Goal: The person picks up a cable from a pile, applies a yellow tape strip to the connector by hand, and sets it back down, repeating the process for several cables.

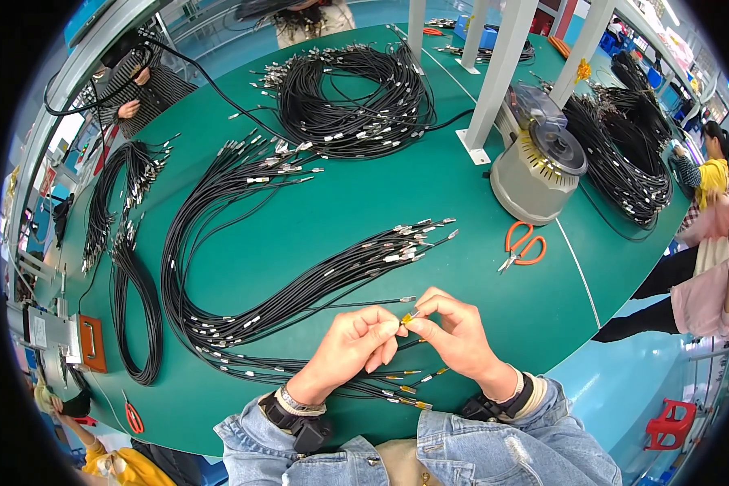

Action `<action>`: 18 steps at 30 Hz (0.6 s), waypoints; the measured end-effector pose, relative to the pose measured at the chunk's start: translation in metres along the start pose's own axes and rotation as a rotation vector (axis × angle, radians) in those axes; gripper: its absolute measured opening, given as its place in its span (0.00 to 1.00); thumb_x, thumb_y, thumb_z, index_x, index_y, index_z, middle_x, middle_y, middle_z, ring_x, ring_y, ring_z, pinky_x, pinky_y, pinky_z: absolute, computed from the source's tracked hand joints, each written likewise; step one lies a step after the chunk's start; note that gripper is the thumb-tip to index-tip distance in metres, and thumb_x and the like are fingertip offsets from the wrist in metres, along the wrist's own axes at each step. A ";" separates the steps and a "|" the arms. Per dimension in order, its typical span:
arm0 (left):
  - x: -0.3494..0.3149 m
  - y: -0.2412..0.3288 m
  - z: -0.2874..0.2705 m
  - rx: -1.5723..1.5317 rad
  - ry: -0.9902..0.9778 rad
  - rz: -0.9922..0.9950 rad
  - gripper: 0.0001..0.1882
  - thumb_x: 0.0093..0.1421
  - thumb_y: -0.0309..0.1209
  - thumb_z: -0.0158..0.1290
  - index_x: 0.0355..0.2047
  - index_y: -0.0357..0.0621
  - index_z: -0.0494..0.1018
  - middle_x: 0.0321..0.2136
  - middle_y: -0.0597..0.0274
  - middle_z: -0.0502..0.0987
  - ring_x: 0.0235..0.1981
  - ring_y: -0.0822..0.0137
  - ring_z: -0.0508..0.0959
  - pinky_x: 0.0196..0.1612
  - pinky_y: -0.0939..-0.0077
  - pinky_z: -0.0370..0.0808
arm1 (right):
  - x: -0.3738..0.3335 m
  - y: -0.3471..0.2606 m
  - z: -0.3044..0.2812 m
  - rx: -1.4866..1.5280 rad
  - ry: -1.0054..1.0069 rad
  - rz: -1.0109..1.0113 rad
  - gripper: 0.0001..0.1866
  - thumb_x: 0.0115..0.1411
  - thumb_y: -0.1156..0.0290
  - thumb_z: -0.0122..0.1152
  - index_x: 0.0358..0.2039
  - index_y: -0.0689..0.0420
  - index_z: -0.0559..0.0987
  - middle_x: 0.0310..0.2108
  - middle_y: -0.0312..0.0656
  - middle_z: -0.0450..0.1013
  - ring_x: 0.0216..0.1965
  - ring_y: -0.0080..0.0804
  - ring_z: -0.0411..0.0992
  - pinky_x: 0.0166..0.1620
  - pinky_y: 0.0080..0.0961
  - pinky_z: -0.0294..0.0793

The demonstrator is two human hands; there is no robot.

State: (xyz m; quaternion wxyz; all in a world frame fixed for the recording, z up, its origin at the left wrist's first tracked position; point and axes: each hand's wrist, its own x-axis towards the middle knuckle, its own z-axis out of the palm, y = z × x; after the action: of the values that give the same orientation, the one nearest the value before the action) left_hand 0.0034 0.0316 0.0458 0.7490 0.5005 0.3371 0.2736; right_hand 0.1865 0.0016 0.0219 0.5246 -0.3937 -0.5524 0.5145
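My left hand [353, 343] and my right hand [455, 330] meet close together above the near part of the table. Between their fingertips is a cable's metal-tipped end with a small piece of yellow tape [407, 318] on it. The left fingers pinch the cable just behind the tape, while my right thumb and forefinger close on the tape and tip. Below the hands lie several cable ends with yellow tape [409, 390]. A long curved bundle of black cables [178, 267], with silver tips and white labels, stretches to the left of my hands.
Orange-handled scissors [525, 247] lie to the right, near a round grey tape dispenser [539, 174]. A coiled cable pile [348, 105] sits at the back, another [624, 154] at far right. Metal posts [500, 73] rise from the green table [478, 194]. Other people work around it.
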 end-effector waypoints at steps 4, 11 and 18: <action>0.000 0.001 -0.001 0.008 -0.026 -0.004 0.13 0.65 0.34 0.43 0.32 0.36 0.72 0.15 0.66 0.71 0.10 0.83 0.61 0.14 0.88 0.56 | -0.001 0.000 0.002 0.019 0.013 -0.003 0.03 0.56 0.79 0.58 0.29 0.64 0.74 0.30 0.40 0.69 0.33 0.26 0.67 0.38 0.22 0.67; 0.001 0.000 -0.004 0.046 -0.040 -0.008 0.13 0.66 0.34 0.42 0.32 0.36 0.72 0.15 0.64 0.72 0.10 0.82 0.62 0.14 0.88 0.57 | -0.002 0.004 0.001 0.047 0.007 0.005 0.03 0.56 0.79 0.58 0.30 0.64 0.74 0.31 0.41 0.69 0.33 0.26 0.67 0.38 0.22 0.67; 0.001 0.004 -0.004 0.055 -0.092 -0.060 0.14 0.66 0.34 0.42 0.31 0.36 0.71 0.15 0.63 0.72 0.09 0.82 0.61 0.14 0.88 0.57 | -0.002 0.001 0.002 -0.034 0.014 -0.040 0.04 0.57 0.77 0.58 0.30 0.64 0.75 0.32 0.41 0.69 0.34 0.26 0.67 0.38 0.23 0.68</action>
State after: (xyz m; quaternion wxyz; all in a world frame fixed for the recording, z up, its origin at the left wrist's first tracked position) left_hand 0.0006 0.0362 0.0482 0.7574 0.5227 0.3247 0.2182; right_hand 0.1850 -0.0006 0.0203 0.5318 -0.3949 -0.5653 0.4916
